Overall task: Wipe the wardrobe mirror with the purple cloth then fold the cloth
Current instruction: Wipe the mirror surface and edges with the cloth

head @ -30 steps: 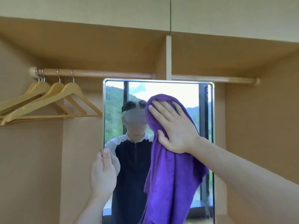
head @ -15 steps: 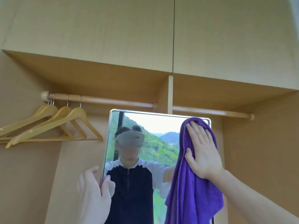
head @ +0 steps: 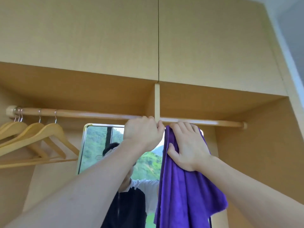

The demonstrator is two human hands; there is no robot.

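My right hand [head: 189,145] lies flat on the cloth [head: 185,195], fingers [head: 181,127] spread a little and pointing up, pressing the purple fabric against the top right corner of the mirror [head: 98,145]. The thumb sits out to the left, on the cloth's left edge. The fingertips reach just under the rail [head: 92,113], and the cloth bunches up beneath them before hanging down in long folds below my palm and wrist, covering the right side of the glass to the bottom of the view. My left hand [head: 143,132] is curled into a loose fist right beside the right one, knuckles up, at the mirror's top edge; its fingers are folded together and its thumb side touches the cloth's upper left corner, next to my right index finger. I cannot tell whether the left fingers are pinching the cloth, gripping the mirror's edge, or only resting there, since the back of the hand hides them. Straight above the gap between my two hands the divider [head: 157,101] meets the rail. Well to the left of my left knuckles, the hangers [head: 41,139] hang in a cluster from the rail's far end. The mirror's gold-rimmed top left corner shows clear of both hands, and the glass below my left forearm reflects green hills and a person in a dark top with white sleeves.
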